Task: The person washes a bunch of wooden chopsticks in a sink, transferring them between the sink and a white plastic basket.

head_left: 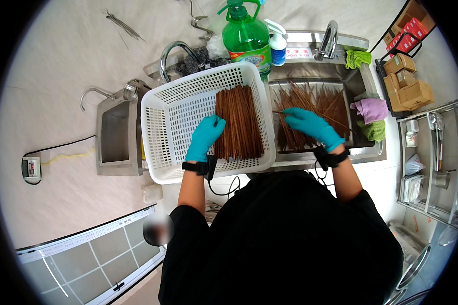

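Head: sticks [239,122] in white basket [180,109]

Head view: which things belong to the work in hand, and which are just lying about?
Likely in use:
- left hand, beside the lined-up sticks
- right hand, over the scattered sticks
- white basket
- sink

Apparently lying about:
- green jug
- spray bottle
- purple cloth
- cardboard boxes

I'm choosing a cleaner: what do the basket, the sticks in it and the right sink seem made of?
Basket: plastic, probably; smooth white, moulded lattice. Sticks: likely wood or bamboo; streaky brown, mostly dull. Sink: apparently stainless steel; grey, metallic sheen.
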Tool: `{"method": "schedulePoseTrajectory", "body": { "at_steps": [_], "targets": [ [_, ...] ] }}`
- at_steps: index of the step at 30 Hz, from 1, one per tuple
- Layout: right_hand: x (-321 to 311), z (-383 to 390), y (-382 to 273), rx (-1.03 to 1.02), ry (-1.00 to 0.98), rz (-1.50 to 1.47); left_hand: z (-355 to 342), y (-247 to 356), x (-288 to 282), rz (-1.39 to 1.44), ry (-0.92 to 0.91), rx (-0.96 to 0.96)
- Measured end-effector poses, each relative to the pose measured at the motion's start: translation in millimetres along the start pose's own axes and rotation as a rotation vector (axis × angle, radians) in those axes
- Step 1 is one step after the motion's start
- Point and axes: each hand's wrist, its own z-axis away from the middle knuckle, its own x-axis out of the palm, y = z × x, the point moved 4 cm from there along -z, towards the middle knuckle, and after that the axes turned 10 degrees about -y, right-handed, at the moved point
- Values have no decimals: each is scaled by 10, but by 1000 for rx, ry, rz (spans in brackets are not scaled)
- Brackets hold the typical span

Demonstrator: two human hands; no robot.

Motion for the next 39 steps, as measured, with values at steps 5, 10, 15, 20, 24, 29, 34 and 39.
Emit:
{"method": "schedulePoseTrajectory", "body": {
  "at_steps": [5,10,15,20,24,29,34,39],
  "targets": [
    [-499,492,-455,-112,40,-598,436,68,200,137,-208,-20],
    [-485,440,326,241,320,524,700,-33,493,63,-230,-28],
    [-265,415,-167,-70,47,-230,759,-143,635,66,-178,-65],
    [-674,569,-749,-476,-47,-760,786,-128,707,83,-105,-38],
    [-881,446,-163,-326,60,-908,824,-68,723,111,-98,-54],
    [-762,662,-276,-22,386,395,859,-6,653,86,-36,-53],
    [-442,1071,-1492,-506,358,407,877,-146,714,53,18,11],
    [-108,1458,-2201,-777,31,494,901,-86,678,78,32,-33]
  ]
}}
